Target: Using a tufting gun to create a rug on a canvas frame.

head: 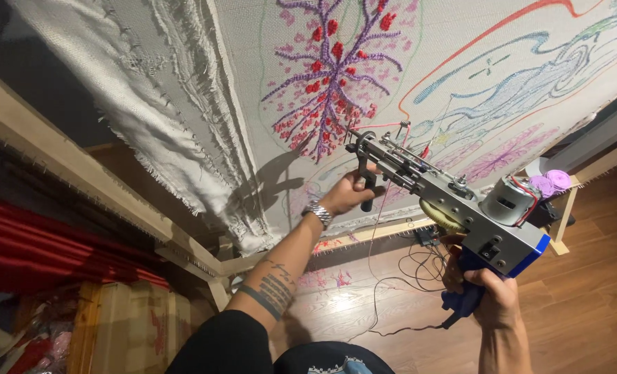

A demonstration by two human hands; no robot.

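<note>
Gripping tufting gun (454, 201): left hand (346, 194) closed on front handle, right hand (488, 294) on blue grip. Needle near cloth (253, 83) lower edge; loose red yarn (391, 187) could snag.

I held the grey metal tufting gun (454, 208), with its blue handle low and its needle tip close to the stretched white cloth (253, 83) bearing a purple and red branching pattern.
</note>
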